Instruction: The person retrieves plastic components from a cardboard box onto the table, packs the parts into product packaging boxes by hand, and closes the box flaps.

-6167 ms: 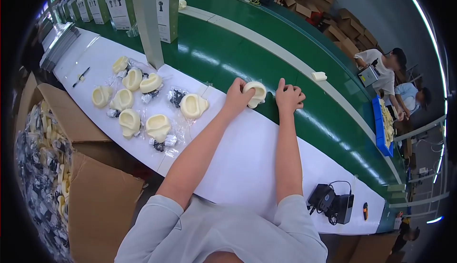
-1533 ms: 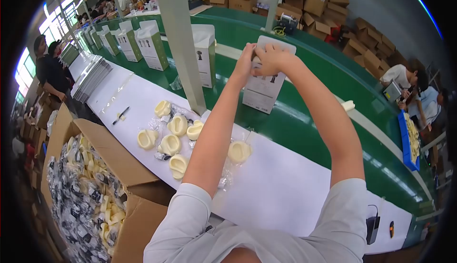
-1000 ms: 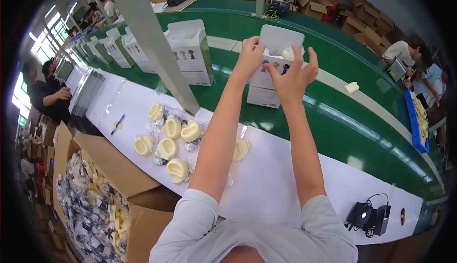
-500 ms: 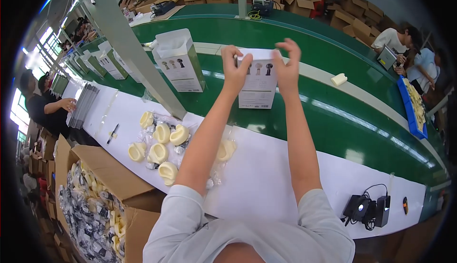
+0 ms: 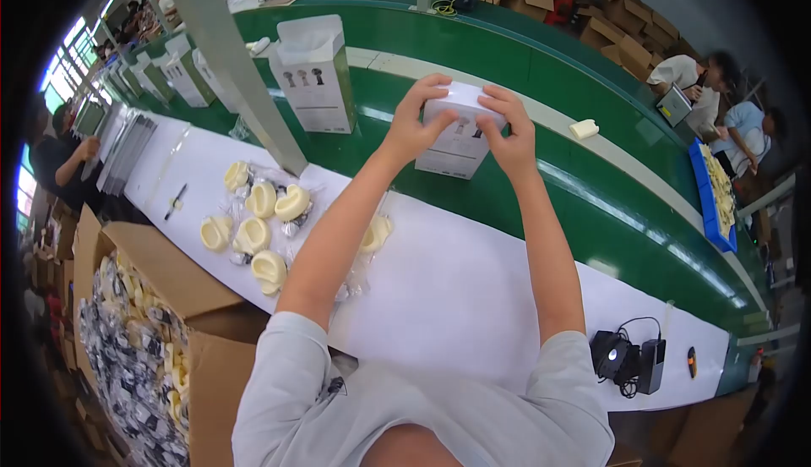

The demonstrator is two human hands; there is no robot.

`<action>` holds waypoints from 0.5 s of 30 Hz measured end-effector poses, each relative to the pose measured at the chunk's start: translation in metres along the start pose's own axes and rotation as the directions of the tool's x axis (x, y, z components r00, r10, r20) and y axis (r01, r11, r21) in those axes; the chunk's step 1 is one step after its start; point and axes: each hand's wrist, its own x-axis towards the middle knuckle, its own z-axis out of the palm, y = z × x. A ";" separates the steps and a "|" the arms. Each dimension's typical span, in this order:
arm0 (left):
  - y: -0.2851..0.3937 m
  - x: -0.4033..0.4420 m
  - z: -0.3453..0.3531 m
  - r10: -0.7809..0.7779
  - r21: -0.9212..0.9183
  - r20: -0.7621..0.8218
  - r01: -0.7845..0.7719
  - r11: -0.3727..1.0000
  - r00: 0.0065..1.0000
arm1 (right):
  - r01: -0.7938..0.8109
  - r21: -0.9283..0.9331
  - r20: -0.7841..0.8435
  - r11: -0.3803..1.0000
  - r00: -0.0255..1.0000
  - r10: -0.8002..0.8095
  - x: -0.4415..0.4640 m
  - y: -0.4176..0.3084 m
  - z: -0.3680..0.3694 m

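Observation:
A white printed carton (image 5: 454,152) stands on the green conveyor belt, slightly tilted, with its top flap down. My left hand (image 5: 417,122) grips its upper left edge, thumb against the printed face and fingers curled over the top. On the upper right corner, my right hand (image 5: 510,132) holds the same carton in a like way. Left of it stands another carton (image 5: 314,87) with its top open. Several cream-coloured plastic parts (image 5: 252,236) lie on clear bags on the white table cover (image 5: 439,298), some beside my left forearm.
A cardboard box (image 5: 215,365) full of bagged parts stands at lower left. A metal post (image 5: 245,70) rises left of the cartons. A black adapter with cables (image 5: 621,357) lies at right. A blue tray (image 5: 705,205) and co-workers are far right; one cream piece (image 5: 584,129) sits beyond the belt.
The carton's top is now pressed down flat, with both hands closed round its upper edges. The right fingers, raised before, have come down onto it. The view has shifted slightly.

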 end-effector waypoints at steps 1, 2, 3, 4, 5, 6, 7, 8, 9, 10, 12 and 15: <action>-0.001 -0.001 0.002 -0.010 0.002 -0.022 0.010 1.000 1.000 | 0.051 -0.073 0.005 0.996 0.999 -0.051 -0.006 -0.001 -0.002; -0.004 0.003 0.004 0.025 0.024 -0.020 -0.025 0.999 0.999 | 0.056 -0.067 0.030 0.996 0.998 -0.055 -0.010 -0.002 -0.006; -0.005 0.008 0.005 0.069 0.057 -0.021 -0.068 0.996 0.997 | 0.087 -0.190 0.008 0.978 0.996 -0.087 -0.008 -0.003 -0.009; -0.001 0.012 0.012 0.029 0.057 -0.027 -0.028 0.998 0.999 | 0.125 -0.290 -0.007 0.949 0.991 -0.133 -0.004 -0.002 -0.007; 0.006 0.015 0.019 -0.022 0.080 -0.053 0.026 0.996 0.998 | 0.148 -0.342 0.000 0.928 0.988 -0.157 -0.006 0.007 -0.011; 0.014 0.022 0.020 -0.147 0.082 0.003 0.147 0.986 0.989 | 0.012 -0.294 -0.018 0.956 1.000 -0.018 -0.009 0.009 -0.013; 0.008 0.029 0.011 -0.131 0.312 0.155 0.078 0.947 0.979 | 0.025 -0.277 0.014 0.961 1.000 -0.022 -0.007 0.011 -0.016; 0.034 0.040 -0.010 -0.106 0.459 0.363 -0.079 0.885 0.926 | 0.071 -0.254 0.056 0.965 0.997 -0.058 -0.002 0.008 -0.017; 0.051 0.044 -0.034 -0.168 0.571 0.484 -0.165 0.804 0.858 | 0.137 -0.321 0.119 0.937 0.988 -0.103 0.003 0.013 -0.018; 0.103 0.042 -0.066 -0.300 0.653 0.558 -0.187 0.734 0.774 | 0.148 -0.347 0.164 0.926 0.982 -0.096 0.006 0.015 -0.024; 0.215 0.031 -0.128 -0.529 0.772 0.539 -0.134 0.621 0.656 | 0.152 -0.395 0.222 0.906 0.973 -0.066 0.007 0.010 -0.033; 0.346 -0.061 -0.243 -0.561 0.898 0.143 0.131 0.420 0.816 | 0.368 -0.713 0.330 0.596 0.927 -0.178 0.024 -0.053 -0.012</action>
